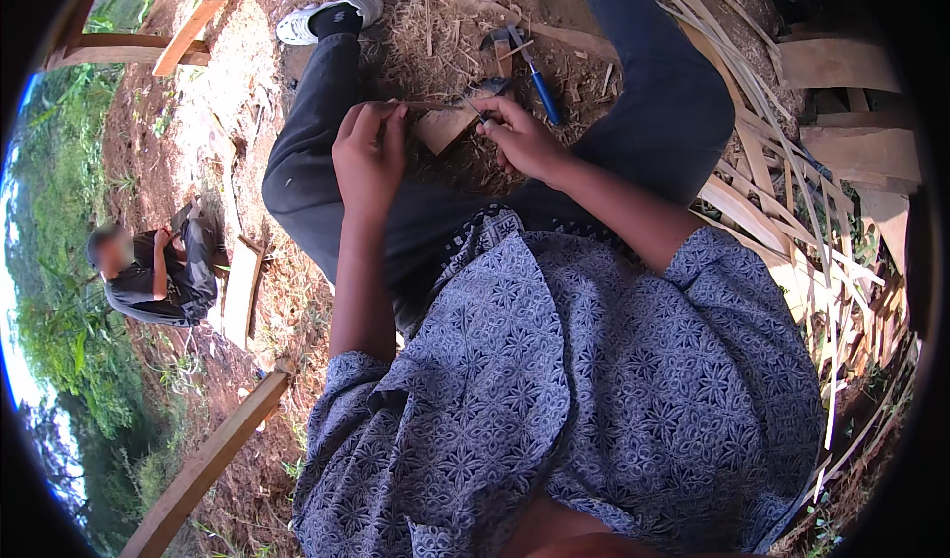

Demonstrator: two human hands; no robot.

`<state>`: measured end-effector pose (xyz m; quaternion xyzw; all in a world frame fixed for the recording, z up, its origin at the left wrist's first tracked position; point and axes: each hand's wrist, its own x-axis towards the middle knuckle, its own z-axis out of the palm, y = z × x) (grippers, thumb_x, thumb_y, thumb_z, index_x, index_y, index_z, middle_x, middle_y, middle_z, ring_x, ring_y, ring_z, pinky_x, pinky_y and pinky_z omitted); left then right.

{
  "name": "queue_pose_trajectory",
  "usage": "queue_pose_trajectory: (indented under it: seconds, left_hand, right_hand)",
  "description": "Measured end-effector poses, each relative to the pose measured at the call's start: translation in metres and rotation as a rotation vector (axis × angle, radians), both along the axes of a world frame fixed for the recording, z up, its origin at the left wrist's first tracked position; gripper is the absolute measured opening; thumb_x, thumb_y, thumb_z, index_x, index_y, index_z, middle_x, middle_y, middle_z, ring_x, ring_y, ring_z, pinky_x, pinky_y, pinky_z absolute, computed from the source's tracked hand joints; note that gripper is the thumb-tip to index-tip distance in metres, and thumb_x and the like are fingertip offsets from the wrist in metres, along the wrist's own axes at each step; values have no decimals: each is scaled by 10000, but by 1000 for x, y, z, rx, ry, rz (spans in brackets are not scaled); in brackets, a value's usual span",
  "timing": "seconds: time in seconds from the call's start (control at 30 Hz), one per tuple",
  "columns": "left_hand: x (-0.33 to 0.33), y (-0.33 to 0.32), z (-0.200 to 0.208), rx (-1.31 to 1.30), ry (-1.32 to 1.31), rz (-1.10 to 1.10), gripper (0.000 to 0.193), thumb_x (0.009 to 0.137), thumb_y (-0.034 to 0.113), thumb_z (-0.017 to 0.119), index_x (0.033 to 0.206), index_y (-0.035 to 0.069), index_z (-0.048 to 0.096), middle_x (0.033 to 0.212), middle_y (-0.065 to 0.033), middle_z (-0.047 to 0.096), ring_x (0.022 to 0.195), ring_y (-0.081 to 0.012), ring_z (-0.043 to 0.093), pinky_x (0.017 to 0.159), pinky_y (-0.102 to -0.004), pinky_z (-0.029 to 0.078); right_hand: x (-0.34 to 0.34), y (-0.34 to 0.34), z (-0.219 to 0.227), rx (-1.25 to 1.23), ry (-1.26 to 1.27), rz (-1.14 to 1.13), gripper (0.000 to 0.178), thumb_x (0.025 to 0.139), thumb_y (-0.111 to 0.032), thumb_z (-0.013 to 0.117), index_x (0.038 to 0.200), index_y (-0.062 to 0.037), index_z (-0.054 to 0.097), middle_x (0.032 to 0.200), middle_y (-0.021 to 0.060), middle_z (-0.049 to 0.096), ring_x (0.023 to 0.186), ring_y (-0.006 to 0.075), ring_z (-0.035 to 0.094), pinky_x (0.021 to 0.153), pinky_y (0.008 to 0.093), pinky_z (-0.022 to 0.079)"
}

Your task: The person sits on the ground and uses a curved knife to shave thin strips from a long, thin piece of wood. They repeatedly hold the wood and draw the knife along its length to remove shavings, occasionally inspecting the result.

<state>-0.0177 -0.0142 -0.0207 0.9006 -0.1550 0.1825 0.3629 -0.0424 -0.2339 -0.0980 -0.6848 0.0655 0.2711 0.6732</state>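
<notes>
My left hand (371,157) is closed, thumb and fingers pinching one end of a thin wooden strip (426,106) that points toward my right hand. My right hand (524,140) is closed round what looks like a small knife (481,116); its thin blade meets the far end of the strip, and most of the handle is hidden by the fingers. Below the strip, between my legs, rests a pale wooden block (445,129). Just beyond my right hand, a blue-handled tool (543,95) lies on the ground, beside a tool with a dark metal head (500,51).
Wood shavings (455,39) cover the ground between my outstretched legs. Long split strips (762,152) pile up at my right, near wide curved wooden pieces (861,152). Wooden beams (213,464) stand at the left. Another person (158,271) sits farther left, next to a board (241,291).
</notes>
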Motion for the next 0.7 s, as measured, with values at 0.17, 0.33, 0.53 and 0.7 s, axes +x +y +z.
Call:
queue_pose_trajectory:
  seconds: [0.17, 0.33, 0.53, 0.7]
  left_hand:
    - [-12, -1, 3, 176, -24, -38, 81, 893, 7, 728, 940, 17, 662, 948, -126, 683, 801, -274, 700, 679, -357, 561]
    - [-25, 0, 8, 315, -47, -133, 143, 862, -7, 750, 941, 43, 641, 937, -119, 675, 787, -279, 691, 640, -367, 550]
    - [-29, 9, 12, 370, -92, -196, 180, 838, -9, 767, 946, 53, 638, 928, -112, 667, 774, -279, 685, 616, -370, 541]
    - [-24, 10, 11, 362, -172, -253, 180, 817, -3, 773, 918, 67, 641, 875, -68, 638, 686, -246, 633, 550, -362, 494]
  right_hand:
    - [-14, 4, 45, 202, -110, 45, 369, 1047, -121, 491, 1415, -90, 494, 1127, 54, 633, 617, 44, 539, 569, 220, 485]
    - [-26, 7, 25, 142, -162, 58, 295, 1058, -167, 521, 1333, -61, 533, 1019, 38, 654, 630, 45, 561, 576, 231, 480]
    - [-32, 13, 4, 91, -252, 62, 253, 1063, -182, 538, 1264, -28, 550, 893, 19, 641, 734, 63, 609, 659, 254, 482]
    - [-35, 12, 37, 202, -188, 111, 239, 1060, -179, 548, 1249, -33, 547, 781, -13, 580, 734, 60, 578, 653, 259, 459]
